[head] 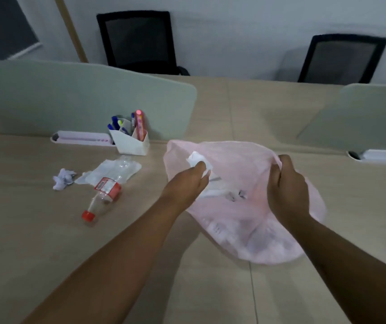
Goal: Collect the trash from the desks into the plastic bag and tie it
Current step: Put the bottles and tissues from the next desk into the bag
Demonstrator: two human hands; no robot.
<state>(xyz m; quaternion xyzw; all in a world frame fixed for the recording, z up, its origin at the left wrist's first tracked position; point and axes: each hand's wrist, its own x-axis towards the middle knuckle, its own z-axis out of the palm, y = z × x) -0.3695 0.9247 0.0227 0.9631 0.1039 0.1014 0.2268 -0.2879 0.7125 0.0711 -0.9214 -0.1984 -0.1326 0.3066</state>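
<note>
Holding a crumpled piece of white paper between its fingertips, the left hand reaches over the open mouth of the pink plastic bag, which lies slumped on the beige desk in front of the person; the right hand is closed around the bag's rim on the far right side, lifting that edge so the mouth gapes. Through the thin pink film, pale scraps already inside show dimly, though what they are cannot be told. Left of the bag, well apart from it, trash lies on the desk: a clear plastic bottle on its side with a red cap and a red label, a crinkled clear plastic wrapper touching the bottle's far end, and a crumpled whitish paper ball just beside the wrapper. Behind these stands a white pen holder with blue pens and a pink item, set against a grey-green divider panel. Two black mesh chairs stand beyond the desks
</note>
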